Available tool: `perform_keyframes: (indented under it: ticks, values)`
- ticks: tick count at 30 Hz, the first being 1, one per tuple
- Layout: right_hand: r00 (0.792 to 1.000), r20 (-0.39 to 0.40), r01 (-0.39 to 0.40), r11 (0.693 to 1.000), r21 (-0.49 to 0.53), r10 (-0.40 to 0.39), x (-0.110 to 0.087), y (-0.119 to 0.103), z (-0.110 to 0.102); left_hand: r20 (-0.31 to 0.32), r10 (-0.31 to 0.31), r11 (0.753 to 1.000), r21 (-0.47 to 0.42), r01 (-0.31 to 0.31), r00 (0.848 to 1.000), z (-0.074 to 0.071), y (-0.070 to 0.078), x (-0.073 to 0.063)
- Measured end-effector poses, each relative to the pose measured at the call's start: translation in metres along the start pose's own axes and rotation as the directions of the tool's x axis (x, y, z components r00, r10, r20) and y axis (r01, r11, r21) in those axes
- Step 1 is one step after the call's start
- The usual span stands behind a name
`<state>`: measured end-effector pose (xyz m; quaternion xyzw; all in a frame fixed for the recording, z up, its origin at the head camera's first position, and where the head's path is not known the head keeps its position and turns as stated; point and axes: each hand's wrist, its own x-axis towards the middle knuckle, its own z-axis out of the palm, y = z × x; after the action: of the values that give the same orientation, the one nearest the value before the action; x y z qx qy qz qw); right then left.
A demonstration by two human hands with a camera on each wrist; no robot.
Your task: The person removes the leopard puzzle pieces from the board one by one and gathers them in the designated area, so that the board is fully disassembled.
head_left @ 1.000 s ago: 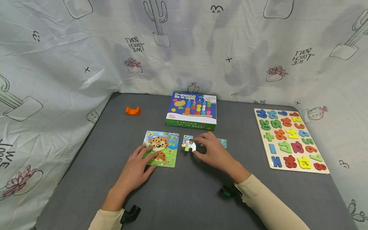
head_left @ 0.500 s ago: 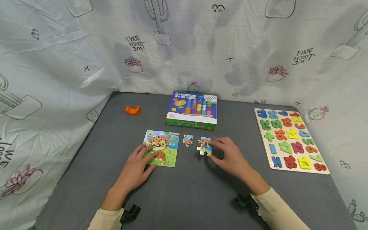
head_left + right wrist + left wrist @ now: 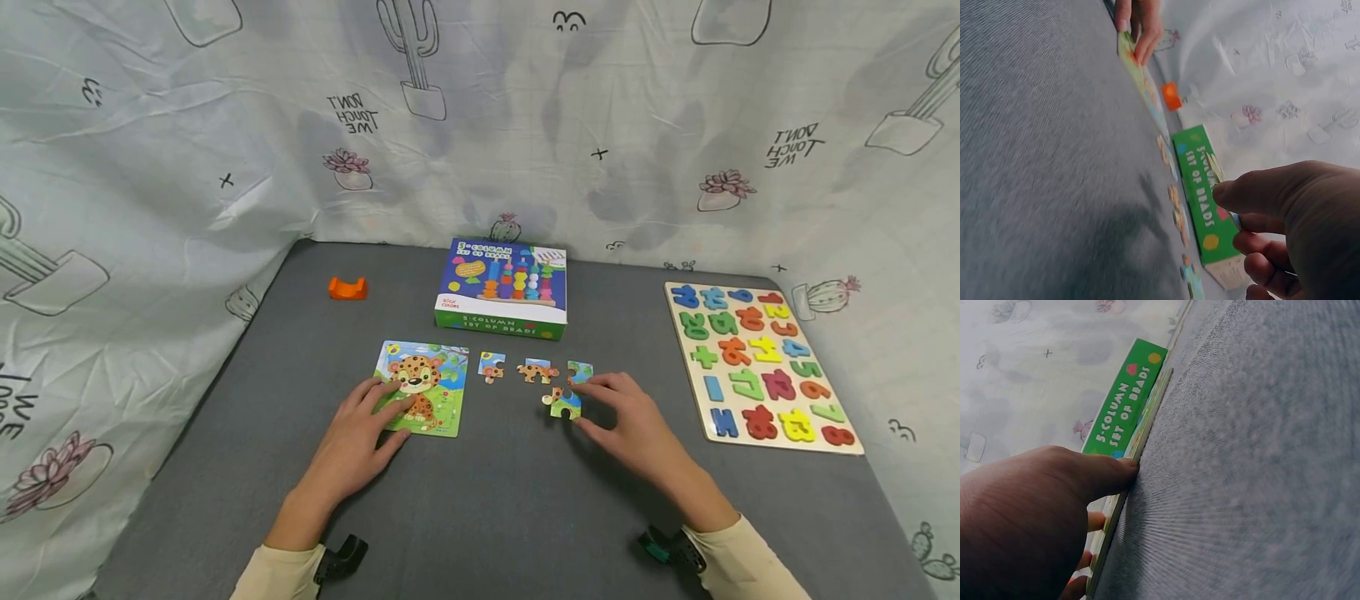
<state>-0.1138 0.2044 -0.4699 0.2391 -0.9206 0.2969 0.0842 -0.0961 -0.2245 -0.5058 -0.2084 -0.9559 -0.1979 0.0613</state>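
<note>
My left hand (image 3: 354, 443) rests on a square leopard picture puzzle board (image 3: 447, 390), fingers spread over its left part and covering some of the picture. In the left wrist view the thumb (image 3: 1107, 475) lies at the board's near edge. My right hand (image 3: 637, 433) pinches a puzzle piece (image 3: 567, 406) between thumb and fingers; the right wrist view shows that piece (image 3: 1215, 167) raised off the table, nearly edge-on. Behind it lie three loose pieces in a row: a left one (image 3: 490, 362), a spotted middle one (image 3: 537, 367) and a green-blue right one (image 3: 578, 369).
A bead set box (image 3: 501, 289) stands behind the pieces. To its left is an orange plastic holder (image 3: 347, 289). A wooden board with coloured number and letter shapes (image 3: 761, 367) lies on the right. Patterned cloth (image 3: 480, 150) hangs behind the grey table (image 3: 480, 517).
My right hand has moved right with a puzzle piece in its pinch, from beside the left loose piece to in front of the right one. My left hand stays on the board.
</note>
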Motion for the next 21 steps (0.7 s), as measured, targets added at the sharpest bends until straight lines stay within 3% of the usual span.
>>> perform_keyframes:
  ticks: [8, 21]
  values:
    - [0.996, 0.046, -0.079, 0.997, -0.003, 0.079, -0.013, 0.010, -0.004, 0.002, -0.003, 1.000, 0.002, 0.003, 1.000, 0.000, 0.000, 0.000]
    - [0.993, 0.081, -0.089, 0.995, -0.035, 0.091, -0.020, 0.023, 0.002, 0.007, -0.009, 1.000, 0.002, 0.009, 1.000, 0.000, 0.000, 0.000]
